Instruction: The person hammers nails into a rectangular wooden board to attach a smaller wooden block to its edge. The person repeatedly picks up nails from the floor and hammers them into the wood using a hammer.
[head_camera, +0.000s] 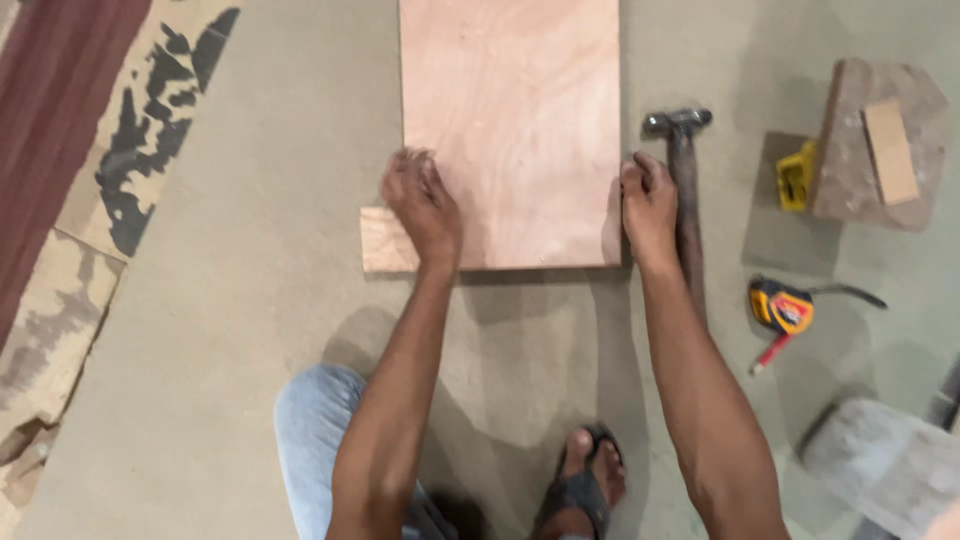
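A large pale plywood board (515, 120) lies flat on the floor in front of me, resting over a smaller wooden strip (385, 240) that sticks out at its near left corner. My left hand (422, 200) grips the board's left edge near that corner, fingers curled over it. My right hand (650, 205) holds the board's right edge near the near corner. A hammer (683, 170) with a dark handle lies on the floor right beside my right hand, head pointing away.
A yellow tape measure (783, 308) with a red pencil lies to the right. Farther right sits a stone block (850, 160) with a small wood piece on top and a yellow tool beside it. My knee and sandalled foot (585, 490) are below.
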